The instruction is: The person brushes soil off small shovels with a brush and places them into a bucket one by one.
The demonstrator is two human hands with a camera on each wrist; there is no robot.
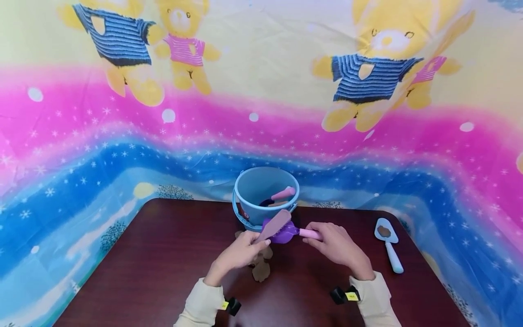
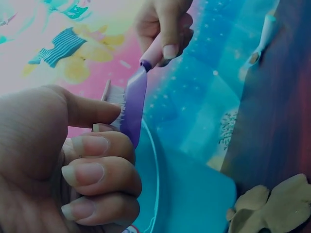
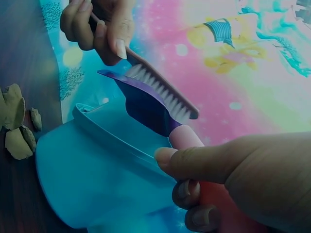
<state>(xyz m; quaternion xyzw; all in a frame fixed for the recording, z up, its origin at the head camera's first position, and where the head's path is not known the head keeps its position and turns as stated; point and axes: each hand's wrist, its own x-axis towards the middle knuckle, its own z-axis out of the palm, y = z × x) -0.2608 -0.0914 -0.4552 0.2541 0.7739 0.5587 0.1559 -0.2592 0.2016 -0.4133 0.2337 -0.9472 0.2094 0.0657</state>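
Note:
My left hand [image 1: 237, 252] pinches a pinkish-brown brush [image 1: 275, 225] with white bristles. In my right hand [image 1: 333, 243] is the pink handle of a small purple toy shovel [image 3: 146, 109]. The bristles lie against the shovel's blade, which is tilted over the near rim of a light blue bucket [image 3: 97, 170]. Inside the bucket stands a pink-handled tool [image 1: 283, 194], its lower part hidden. Flat brown pieces [image 1: 261, 271] rest on the table below my left hand; what they are made of I cannot tell.
On the right of the dark wooden table [image 1: 163, 268] lies a pale blue toy shovel [image 1: 393, 256] holding a brown piece [image 1: 384, 231]. A colourful cloth [image 1: 253, 91] with printed bears hangs behind the table and along its sides.

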